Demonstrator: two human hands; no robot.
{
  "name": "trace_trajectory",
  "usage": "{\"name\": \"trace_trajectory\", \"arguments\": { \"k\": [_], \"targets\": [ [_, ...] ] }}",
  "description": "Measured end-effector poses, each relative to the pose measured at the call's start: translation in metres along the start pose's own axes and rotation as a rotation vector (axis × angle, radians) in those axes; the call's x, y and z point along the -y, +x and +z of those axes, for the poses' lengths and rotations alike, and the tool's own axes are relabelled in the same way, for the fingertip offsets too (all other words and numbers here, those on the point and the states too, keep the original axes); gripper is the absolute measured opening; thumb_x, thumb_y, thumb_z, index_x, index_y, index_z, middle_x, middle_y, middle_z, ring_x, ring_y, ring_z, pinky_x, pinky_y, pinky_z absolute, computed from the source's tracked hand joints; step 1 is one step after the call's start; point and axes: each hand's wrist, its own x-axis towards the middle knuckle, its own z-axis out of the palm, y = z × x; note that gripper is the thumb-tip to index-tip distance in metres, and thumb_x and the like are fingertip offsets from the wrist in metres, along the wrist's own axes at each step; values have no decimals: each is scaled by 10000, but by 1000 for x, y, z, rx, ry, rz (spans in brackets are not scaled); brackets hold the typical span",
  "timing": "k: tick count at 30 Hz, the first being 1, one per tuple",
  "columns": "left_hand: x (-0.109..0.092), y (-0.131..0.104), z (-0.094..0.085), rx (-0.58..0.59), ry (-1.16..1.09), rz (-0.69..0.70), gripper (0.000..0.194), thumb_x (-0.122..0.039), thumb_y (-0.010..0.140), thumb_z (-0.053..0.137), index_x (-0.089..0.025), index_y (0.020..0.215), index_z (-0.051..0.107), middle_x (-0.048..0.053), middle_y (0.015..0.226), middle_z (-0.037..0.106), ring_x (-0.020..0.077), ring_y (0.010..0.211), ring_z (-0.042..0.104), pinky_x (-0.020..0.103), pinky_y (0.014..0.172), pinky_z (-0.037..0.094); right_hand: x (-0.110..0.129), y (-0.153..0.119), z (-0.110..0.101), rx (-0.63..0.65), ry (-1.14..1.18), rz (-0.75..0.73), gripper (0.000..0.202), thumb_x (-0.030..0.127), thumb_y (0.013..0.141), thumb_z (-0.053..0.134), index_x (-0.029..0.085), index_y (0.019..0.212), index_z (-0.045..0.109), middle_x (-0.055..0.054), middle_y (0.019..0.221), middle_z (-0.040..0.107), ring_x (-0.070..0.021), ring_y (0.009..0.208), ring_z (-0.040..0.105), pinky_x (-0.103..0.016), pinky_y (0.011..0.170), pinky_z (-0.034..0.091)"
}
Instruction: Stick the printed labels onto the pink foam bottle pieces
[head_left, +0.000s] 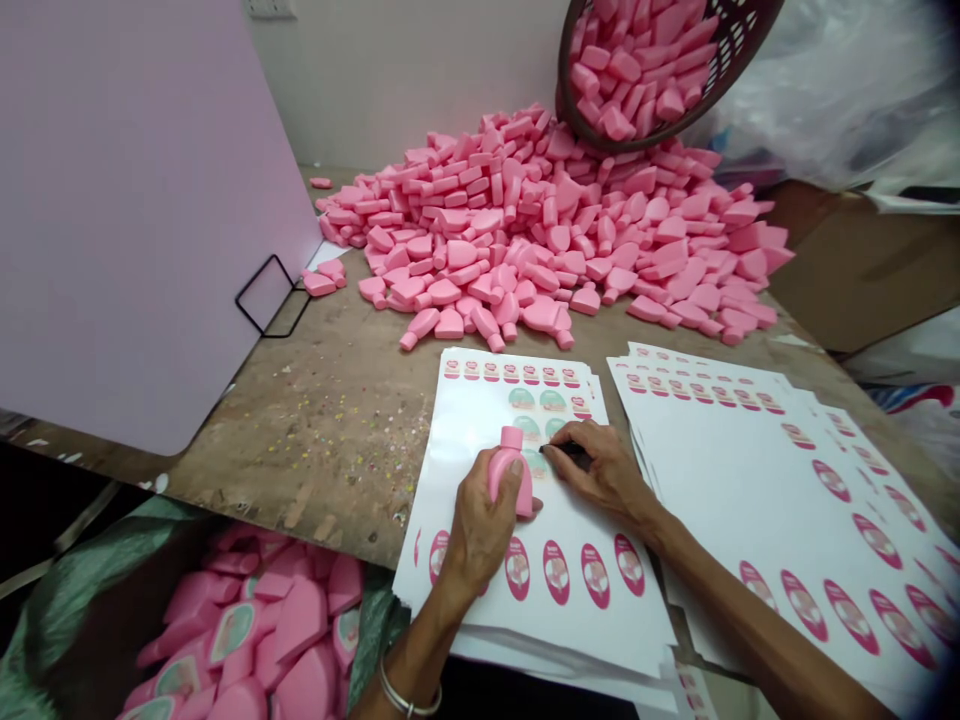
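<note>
Worn wood (300, 385) holds a label sheet (570, 510) at six o'clock, where the left hand (474, 530) curls round a pink bottle (511, 452), likely steadying it, and the right hand (611, 475) pinches a dark tool (574, 450).

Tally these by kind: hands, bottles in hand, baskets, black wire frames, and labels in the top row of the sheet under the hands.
Hands, left hand and right hand: 2
Held pink bottle: 1
Brown basket: 1
Black wire frame: 1
Top-row labels: 7
Total: 12
The piled bottles overlap too much to count.
</note>
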Motion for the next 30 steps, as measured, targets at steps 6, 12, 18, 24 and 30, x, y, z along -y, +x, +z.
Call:
{"name": "trace_trajectory", "arguments": {
  "k": [6,12,18,24,30],
  "targets": [
    [-2,-1,0,4,2,-11,387,-507,888,450,-151,1016,532,26,755,611,175,637,688,259,593,543,-1,-1,0,-82,-31,38,137,314,872,520,209,811,584,-34,769,647,-180,741,562,-340,756,366],
    [-1,0,0,-4,2,0,381,-506,886,456,-156,1012,540,4,725,591,166,622,681,241,575,533,-3,0,3,-7,-85,-28,173,343,872,517,205,811,603,-34,766,654,-178,743,565,-357,788,350],
    [0,0,-1,2,-21,1,384,-502,896,438,-153,1025,534,6,741,575,152,605,667,241,572,537,0,0,4,-72,-29,32,172,373,813,593,207,776,565,-26,730,628,-170,682,539,-345,734,404],
    [1,2,-1,-20,-92,-7,415,-536,876,450,-153,1004,545,11,770,574,134,575,649,241,577,545,10,-5,-6,-81,224,205,205,394,776,627,211,756,538,-18,723,601,-155,650,544,-294,606,452],
    [3,-2,-4,-83,-184,-68,557,-627,846,421,-133,1061,562,26,730,595,158,570,650,251,542,533,30,-6,-28,-165,455,454,282,491,775,631,211,806,626,-8,699,592,-143,627,541,-266,546,455]
  ]
}}
